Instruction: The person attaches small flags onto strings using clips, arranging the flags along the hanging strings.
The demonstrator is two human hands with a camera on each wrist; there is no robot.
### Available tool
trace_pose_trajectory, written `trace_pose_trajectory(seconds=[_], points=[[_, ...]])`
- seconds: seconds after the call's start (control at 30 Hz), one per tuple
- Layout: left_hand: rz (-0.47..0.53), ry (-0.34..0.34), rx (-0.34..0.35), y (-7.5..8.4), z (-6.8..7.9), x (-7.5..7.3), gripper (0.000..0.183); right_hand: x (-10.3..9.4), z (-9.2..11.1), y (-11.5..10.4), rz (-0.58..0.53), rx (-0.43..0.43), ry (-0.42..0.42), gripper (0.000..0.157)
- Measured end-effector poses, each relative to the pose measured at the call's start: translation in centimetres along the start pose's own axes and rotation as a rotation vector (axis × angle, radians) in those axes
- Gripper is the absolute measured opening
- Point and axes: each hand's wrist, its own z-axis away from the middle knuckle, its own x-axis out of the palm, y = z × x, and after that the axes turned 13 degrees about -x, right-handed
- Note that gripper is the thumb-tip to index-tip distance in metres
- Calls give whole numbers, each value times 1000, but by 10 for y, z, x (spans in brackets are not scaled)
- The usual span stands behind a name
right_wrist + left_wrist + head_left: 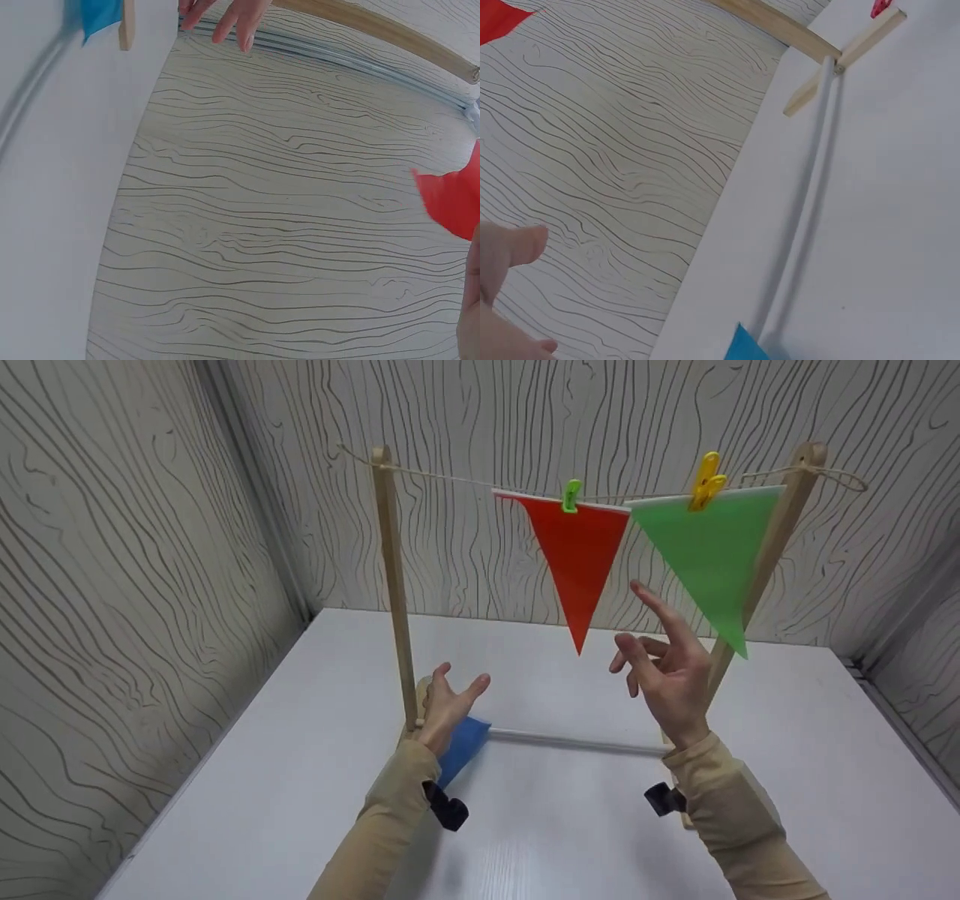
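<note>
String [454, 478] carries the red pennant [579, 562] on a green clip [571, 496] and, right of it, the green pennant [712, 547] with yellow clips [705, 486]. We see the right hand [675, 675] just below, forefinger extended, others loosely bent; the left hand [448, 706], thumb and fingers wide apart, near the blue pennant [465, 744] beside the white rod [577, 740].
</note>
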Motion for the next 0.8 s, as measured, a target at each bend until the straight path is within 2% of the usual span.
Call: trace_pose_trajectory(seconds=[0.13,0.27,0.5,0.6,0.8], points=[[-100,-5,-21,-13,-3,-5,87,-11,21,6,-10,30,7,51],[-166,-13,-9,-23,-6,-8,87,-22,40,10,14,67,-4,50],[-352,-19,1,-29,-7,-11,85,-40,73,16,20,161,-14,49],[-425,-41,-9,-29,-7,-12,85,-48,88,17,38,230,-26,50],[-589,-28,19,-30,-8,-12,84,-68,110,15,168,379,-63,47]])
